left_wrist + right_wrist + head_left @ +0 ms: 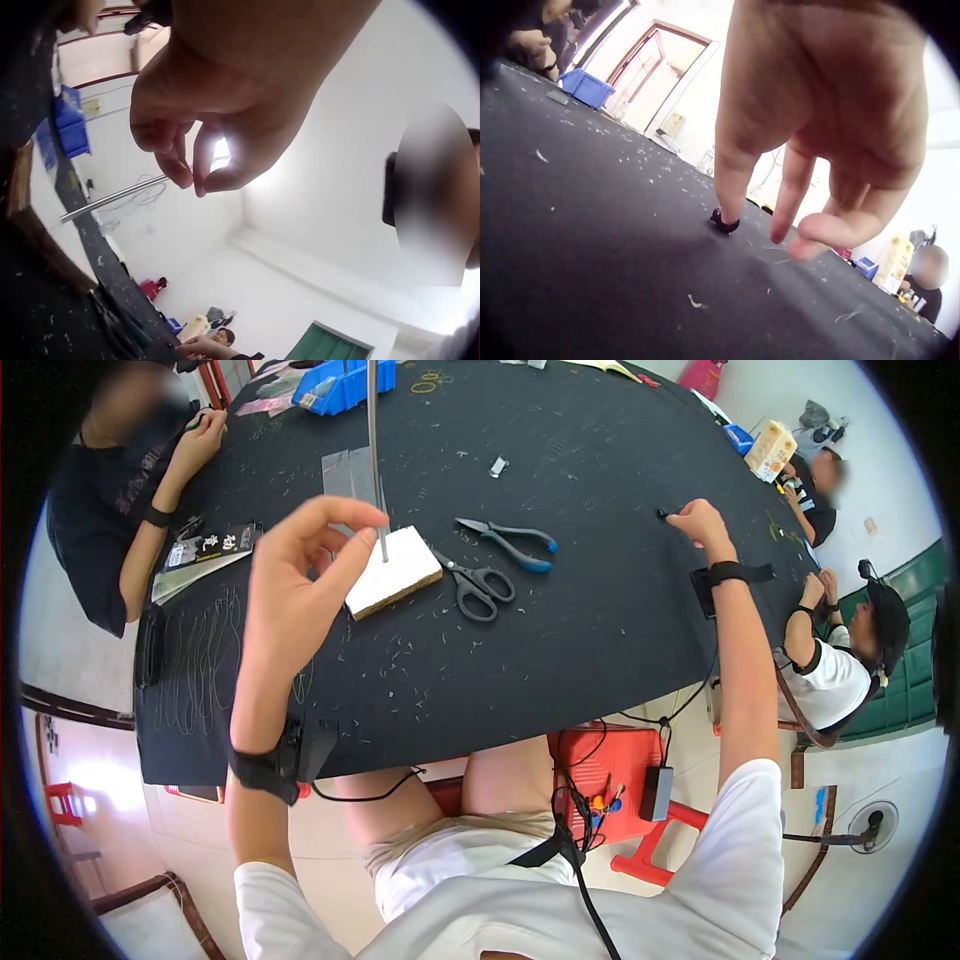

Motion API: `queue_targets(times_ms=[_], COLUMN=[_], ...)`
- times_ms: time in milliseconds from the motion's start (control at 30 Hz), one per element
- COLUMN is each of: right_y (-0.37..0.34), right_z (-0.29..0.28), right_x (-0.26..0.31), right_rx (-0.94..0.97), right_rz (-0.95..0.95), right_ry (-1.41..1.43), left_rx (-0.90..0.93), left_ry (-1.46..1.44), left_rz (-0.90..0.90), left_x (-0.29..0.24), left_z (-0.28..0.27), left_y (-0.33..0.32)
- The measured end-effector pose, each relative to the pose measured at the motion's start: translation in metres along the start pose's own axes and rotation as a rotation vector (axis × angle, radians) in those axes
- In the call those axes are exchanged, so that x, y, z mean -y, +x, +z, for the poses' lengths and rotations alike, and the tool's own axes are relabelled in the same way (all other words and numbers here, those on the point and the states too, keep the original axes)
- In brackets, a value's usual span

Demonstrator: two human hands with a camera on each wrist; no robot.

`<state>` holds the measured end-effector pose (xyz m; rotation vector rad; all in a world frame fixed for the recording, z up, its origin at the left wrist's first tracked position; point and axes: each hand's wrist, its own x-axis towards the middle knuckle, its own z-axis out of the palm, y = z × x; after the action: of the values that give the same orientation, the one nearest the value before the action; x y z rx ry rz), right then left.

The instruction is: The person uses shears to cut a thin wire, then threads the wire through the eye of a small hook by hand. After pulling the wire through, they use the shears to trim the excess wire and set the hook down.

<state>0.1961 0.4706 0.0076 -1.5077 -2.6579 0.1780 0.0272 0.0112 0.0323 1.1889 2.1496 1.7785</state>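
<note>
From the head, a metal rod [374, 435] stands on a white block [408, 555] on the black table [590, 635], its upper part running past the picture's top edge. The left hand [290, 585] is at the rod, its thumb and forefinger tips brought close together; seen from above, they overlap it. The left wrist view shows the rod running from the block up behind those fingertips, yet I cannot tell whether they pinch anything.

The right hand [708, 528] is well apart at the other side, fingers bent. Its own wrist view reveals what the head view only hints at: one fingertip meets a small black thing [724, 223] at the table, while thumb and another finger come near each other. Whether they grip something is unclear.

Only the head view shows plainly the scissors [470, 577] just beside the block and the pliers [492, 532] beyond them.
</note>
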Motion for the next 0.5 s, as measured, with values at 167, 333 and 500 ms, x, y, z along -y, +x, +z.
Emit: queue_targets(times_ms=[167, 333, 500], right_y=[0.018, 0.030, 0.015], right_z=[0.022, 0.036, 0.015], right_x=[-0.011, -0.029, -0.035], right_rx=[-0.081, -0.280, -0.309], right_rz=[0.003, 0.030, -0.015], right_ry=[0.000, -0.075, 0.141], left_rx=[0.211, 0.249, 0.217], left_ry=[-0.118, -0.155, -0.199], left_rz=[-0.080, -0.198, -0.241], left_x=[0.038, 0.048, 0.055], left_z=[-0.003, -0.010, -0.014], left_y=[0.013, 0.013, 0.012])
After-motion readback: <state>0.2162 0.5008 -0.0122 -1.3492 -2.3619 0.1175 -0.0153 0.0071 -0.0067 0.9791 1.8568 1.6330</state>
